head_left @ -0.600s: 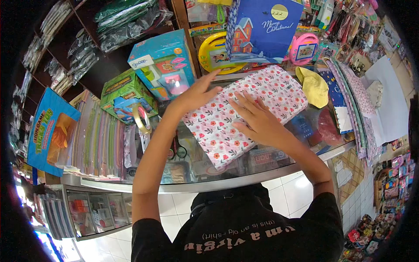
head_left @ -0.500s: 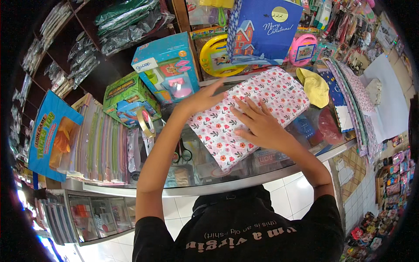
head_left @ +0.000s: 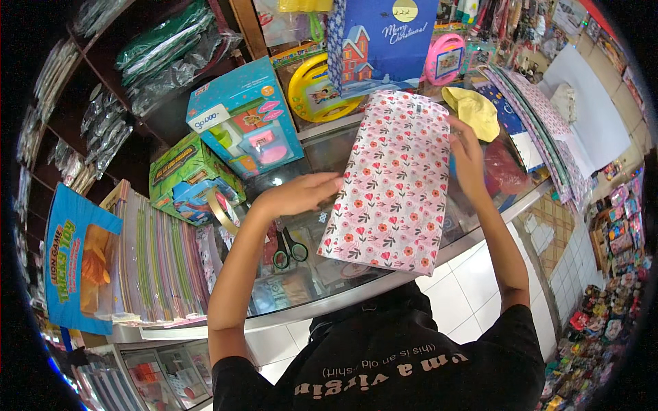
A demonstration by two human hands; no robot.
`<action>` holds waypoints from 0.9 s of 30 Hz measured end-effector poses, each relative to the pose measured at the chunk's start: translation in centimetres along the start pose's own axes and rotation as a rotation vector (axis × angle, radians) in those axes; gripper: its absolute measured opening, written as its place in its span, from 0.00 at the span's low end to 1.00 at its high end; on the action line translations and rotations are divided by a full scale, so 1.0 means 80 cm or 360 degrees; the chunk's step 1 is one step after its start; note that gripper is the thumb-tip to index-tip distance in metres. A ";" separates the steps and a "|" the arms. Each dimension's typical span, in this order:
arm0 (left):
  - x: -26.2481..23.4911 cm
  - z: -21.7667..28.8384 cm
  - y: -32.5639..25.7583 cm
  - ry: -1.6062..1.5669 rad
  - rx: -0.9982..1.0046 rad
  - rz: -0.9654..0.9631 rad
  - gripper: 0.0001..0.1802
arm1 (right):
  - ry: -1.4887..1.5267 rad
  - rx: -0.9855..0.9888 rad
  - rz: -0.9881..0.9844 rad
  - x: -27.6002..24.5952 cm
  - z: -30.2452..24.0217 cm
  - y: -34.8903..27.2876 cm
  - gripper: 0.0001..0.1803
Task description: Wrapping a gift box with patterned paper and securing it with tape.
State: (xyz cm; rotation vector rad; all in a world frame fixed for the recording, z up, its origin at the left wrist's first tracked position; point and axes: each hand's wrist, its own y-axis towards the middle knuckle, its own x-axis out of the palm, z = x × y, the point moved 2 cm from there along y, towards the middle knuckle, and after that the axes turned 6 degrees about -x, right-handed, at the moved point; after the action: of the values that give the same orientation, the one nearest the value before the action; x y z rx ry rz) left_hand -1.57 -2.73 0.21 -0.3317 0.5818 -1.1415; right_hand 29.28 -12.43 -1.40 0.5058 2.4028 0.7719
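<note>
A flat package in white paper with pink and red flowers lies on the glass counter, its long sides running away from me and its near end at the counter's front edge. My left hand is at its left side, fingers stretched out and the tips at the paper's edge. On the opposite side, my right hand grips the upper right edge with bent fingers; part of that grip is hidden. Green-and-black scissors rest below my left hand. A roll of tape stands left of my forearm.
Blue and green toy boxes stand at the left, beside a row of books. Behind the package is a blue gift bag. A yellow cloth item and hanging wrapping-paper sheets are at the right.
The package has turned so that its long sides now run toward me. My right hand has moved from its top to its right edge; my left hand has come down along the left side.
</note>
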 end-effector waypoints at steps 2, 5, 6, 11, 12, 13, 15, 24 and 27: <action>-0.011 -0.005 0.017 0.0072 0.0152 0.0194 0.35 | 0.0121 0.0269 0.0282 -0.010 0.009 -0.010 0.20; -0.016 -0.013 0.049 -0.0079 0.0264 0.0261 0.39 | 0.0684 0.1019 0.0317 -0.003 0.001 -0.030 0.23; -0.012 -0.010 0.060 -0.0217 0.0317 0.0335 0.38 | 0.0912 0.1070 0.0161 -0.001 -0.002 -0.036 0.25; 0.014 0.004 0.100 -0.0598 0.0553 0.0388 0.33 | 0.1078 0.1197 0.0006 0.008 0.016 -0.048 0.32; 0.022 0.007 0.101 -0.0734 0.0569 0.0340 0.31 | 0.1080 0.1178 0.0003 0.012 0.011 -0.047 0.34; 0.027 0.007 0.102 -0.0740 0.0561 0.0344 0.31 | 0.1084 0.1184 -0.0003 0.016 0.007 -0.045 0.34; 0.033 0.011 0.101 -0.0958 0.0558 0.0327 0.30 | 0.1254 0.1087 -0.0008 0.022 -0.002 -0.037 0.35; 0.064 0.033 0.067 -0.1131 0.0456 0.0519 0.36 | 0.1207 0.1113 -0.0033 0.029 -0.011 -0.016 0.40; 0.066 0.042 0.054 -0.1072 0.0620 0.0590 0.37 | 0.1362 0.0948 -0.0038 0.027 -0.023 -0.001 0.38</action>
State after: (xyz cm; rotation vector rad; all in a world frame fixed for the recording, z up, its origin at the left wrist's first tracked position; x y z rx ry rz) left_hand 5.18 -6.01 -0.75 -0.2363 -0.1729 -0.6976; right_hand 26.49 -12.19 -1.04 0.4094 3.4585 0.2430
